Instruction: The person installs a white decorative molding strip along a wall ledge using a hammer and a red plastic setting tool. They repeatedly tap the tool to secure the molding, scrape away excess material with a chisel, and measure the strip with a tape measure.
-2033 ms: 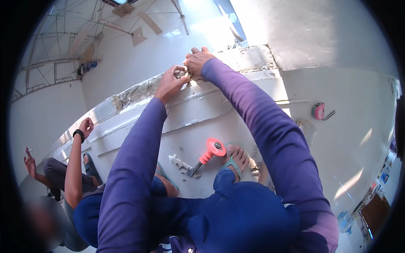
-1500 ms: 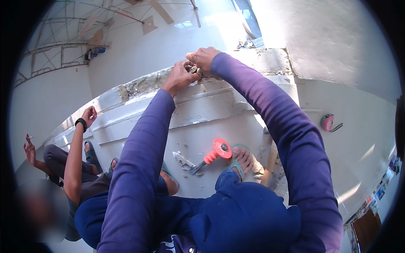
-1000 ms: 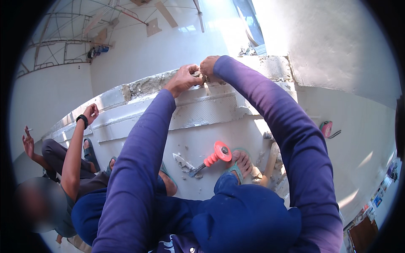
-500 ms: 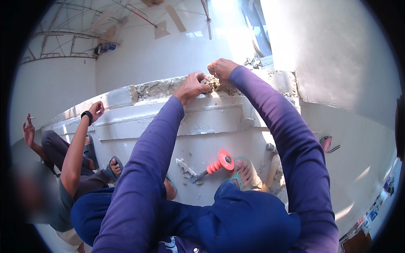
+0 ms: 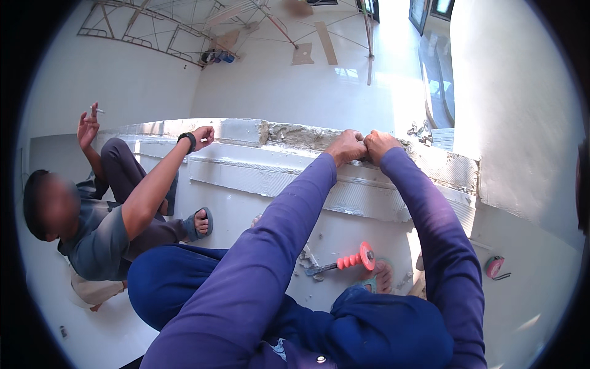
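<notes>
Head view: one low white tiled ledge with a rough grey mortar top (image 5: 295,136), judged heavy, rigid, gritty and crumbly at the edge; left hand (image 5: 345,147) and right hand (image 5: 381,145), fists touching, each grip curled tight on its top edge, contents hidden. Floor below: one red-handled chisel (image 5: 344,263), one red tape measure (image 5: 494,267); one seated person's hand (image 5: 203,136) rests on the ledge.

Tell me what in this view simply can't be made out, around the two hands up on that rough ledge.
- Whatever the left hand and right hand work on: head view, the closed fingers cover it.
- The ledge surface under them: hidden by both hands.
- The red-handled chisel: its tip is lost among rubble, too small.
- The seated person's raised hand holds something thin, too small to identify.
</notes>
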`<action>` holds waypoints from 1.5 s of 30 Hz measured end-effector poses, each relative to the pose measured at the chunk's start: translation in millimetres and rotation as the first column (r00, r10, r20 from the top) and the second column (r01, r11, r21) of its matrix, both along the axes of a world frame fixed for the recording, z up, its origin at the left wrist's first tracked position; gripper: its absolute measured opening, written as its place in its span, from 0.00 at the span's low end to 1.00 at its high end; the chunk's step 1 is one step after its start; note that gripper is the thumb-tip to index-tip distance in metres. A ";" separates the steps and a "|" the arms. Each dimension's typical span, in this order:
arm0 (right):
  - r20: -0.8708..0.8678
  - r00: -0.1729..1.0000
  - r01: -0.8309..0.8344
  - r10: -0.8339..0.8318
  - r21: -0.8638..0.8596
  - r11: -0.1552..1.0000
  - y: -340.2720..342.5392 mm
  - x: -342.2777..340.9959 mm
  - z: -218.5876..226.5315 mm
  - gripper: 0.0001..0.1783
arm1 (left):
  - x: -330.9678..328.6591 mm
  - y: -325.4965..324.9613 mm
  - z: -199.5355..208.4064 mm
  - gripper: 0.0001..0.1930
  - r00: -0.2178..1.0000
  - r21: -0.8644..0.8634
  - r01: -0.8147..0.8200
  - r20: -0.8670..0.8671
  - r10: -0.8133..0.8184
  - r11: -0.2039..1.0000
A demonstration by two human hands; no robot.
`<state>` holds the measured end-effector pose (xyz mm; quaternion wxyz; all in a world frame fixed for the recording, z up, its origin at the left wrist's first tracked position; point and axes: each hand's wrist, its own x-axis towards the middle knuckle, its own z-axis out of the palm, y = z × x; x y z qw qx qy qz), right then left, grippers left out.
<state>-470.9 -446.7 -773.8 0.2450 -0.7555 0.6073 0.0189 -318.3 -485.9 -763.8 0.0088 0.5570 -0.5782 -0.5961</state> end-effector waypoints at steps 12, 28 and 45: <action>0.148 0.983 -0.115 0.108 0.036 0.993 -21.9 -22.3 -5.9 0.09 | 0.4 -7.4 2.7 0.24 0.981 -0.019 0.159 -0.106 -0.160 0.987; 0.418 0.908 -0.097 0.018 0.168 0.981 -7.0 -52.5 50.8 0.09 | 2.8 -3.7 43.7 0.28 0.947 0.120 0.217 -0.267 -0.179 0.969; -0.048 0.994 -0.050 0.094 0.568 0.821 274.8 -147.6 186.5 0.13 | -90.2 290.6 96.7 0.24 0.663 -0.517 0.499 -0.289 -0.690 0.696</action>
